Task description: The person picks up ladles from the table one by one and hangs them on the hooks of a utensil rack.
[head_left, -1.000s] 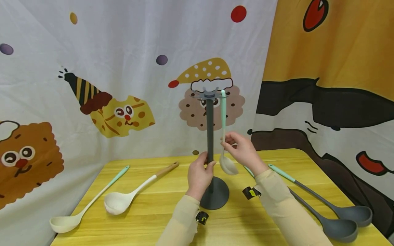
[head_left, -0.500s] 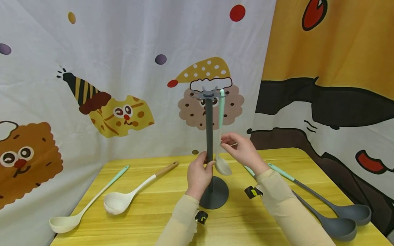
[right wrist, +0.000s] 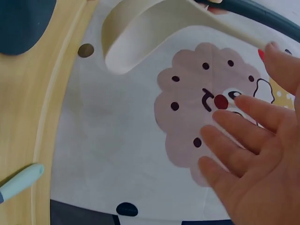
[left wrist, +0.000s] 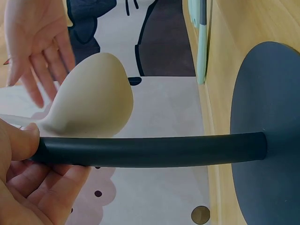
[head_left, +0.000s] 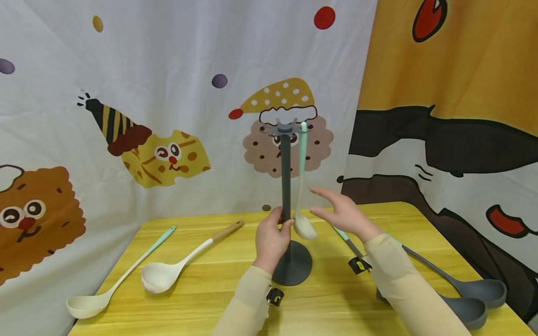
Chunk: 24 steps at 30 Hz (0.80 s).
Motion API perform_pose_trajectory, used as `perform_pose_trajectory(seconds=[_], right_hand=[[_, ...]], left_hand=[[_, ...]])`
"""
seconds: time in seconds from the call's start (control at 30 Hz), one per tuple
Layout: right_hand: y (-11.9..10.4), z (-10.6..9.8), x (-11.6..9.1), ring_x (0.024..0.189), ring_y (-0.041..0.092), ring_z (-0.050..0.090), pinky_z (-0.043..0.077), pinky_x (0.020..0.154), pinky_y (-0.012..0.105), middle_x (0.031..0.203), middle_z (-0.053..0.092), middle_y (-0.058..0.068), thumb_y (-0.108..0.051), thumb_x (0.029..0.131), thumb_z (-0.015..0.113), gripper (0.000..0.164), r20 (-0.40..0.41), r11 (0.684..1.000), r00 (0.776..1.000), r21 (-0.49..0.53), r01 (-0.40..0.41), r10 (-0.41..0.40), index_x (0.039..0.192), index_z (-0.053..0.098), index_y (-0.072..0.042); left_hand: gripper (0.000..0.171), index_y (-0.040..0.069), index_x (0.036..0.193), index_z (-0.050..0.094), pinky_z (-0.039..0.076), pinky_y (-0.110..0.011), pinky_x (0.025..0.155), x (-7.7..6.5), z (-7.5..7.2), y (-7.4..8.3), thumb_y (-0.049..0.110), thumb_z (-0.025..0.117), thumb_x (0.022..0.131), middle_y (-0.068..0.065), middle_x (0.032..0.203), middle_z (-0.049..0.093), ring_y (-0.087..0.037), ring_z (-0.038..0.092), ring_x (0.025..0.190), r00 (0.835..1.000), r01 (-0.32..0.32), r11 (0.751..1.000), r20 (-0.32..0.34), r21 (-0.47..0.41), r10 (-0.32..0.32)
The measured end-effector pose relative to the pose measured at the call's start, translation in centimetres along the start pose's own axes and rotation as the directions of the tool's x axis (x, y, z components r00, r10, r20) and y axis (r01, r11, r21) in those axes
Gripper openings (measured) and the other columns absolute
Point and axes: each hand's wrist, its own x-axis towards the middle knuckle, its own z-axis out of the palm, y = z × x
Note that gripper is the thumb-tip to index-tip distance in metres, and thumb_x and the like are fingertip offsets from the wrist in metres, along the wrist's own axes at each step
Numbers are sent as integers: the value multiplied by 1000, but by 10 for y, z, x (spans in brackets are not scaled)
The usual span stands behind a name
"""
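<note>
A dark grey utensil stand (head_left: 286, 182) with a round base and a hooked top rises from the table. My left hand (head_left: 272, 240) grips its post partway up, thumb and fingers around it in the left wrist view. From the stand's top, on the right side, hangs a cream ladle (head_left: 304, 227) with a mint handle, bowl down and close beside the post. Just right of that ladle is my right hand (head_left: 344, 213), apart from it and holding nothing. Its fingers are spread and nearly straight in the right wrist view.
On the wooden table (head_left: 201, 303), a cream ladle (head_left: 90, 305) and a white ladle with a brown handle (head_left: 161, 277) lie at left. Two grey ladles with mint handles lie at right, the front one (head_left: 468, 311) partly under my right sleeve. A cartoon-print curtain (head_left: 180, 70) hangs behind.
The cream ladle has swung left toward the post and now hangs from the stand. My right hand has let go of it and moved right. The left hand stays on the post.
</note>
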Motion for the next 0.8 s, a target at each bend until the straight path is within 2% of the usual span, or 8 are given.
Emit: perform_pose_trajectory(seconds=[0.17, 0.37, 0.57, 0.8], right_hand=[[7, -1, -4, 138, 43, 35, 30, 108, 61, 153, 38, 22, -34, 97, 65, 69, 75, 1000, 997, -29, 2, 0, 151, 37, -3], [13, -1, -8, 142, 46, 26, 24, 110, 64, 156, 28, 25, -33, 96, 66, 75, 117, 1000, 993, -16, 14, -12, 153, 31, 1], [20, 2, -12, 142, 52, 18, 20, 108, 69, 159, 18, 27, -38, 96, 65, 80, 155, 1000, 987, -8, -28, 29, 154, 27, 1], [33, 8, -18, 141, 54, 17, 18, 107, 71, 158, 15, 30, -45, 95, 64, 86, 183, 997, 981, -29, -67, 71, 155, 23, 2]], left_hand=[[17, 13, 104, 66, 57, -37, 67, 0, 0, 0, 16, 75, 90, -3, 90, 73, -21, 71, 86, 1000, 10, 1000, 4, -5, -10], [16, 13, 104, 66, 57, -37, 68, -1, 2, -2, 18, 74, 90, -3, 90, 72, -21, 71, 86, 1000, 21, 1000, 5, 2, -21], [16, 13, 103, 65, 57, -37, 69, -2, 1, -2, 18, 74, 91, -3, 91, 72, -21, 71, 87, 1000, 25, 1000, 9, -6, -25], [17, 13, 103, 66, 57, -38, 68, -1, 1, -1, 17, 75, 90, -3, 90, 72, -21, 71, 86, 1000, 20, 1000, 6, -6, -20]])
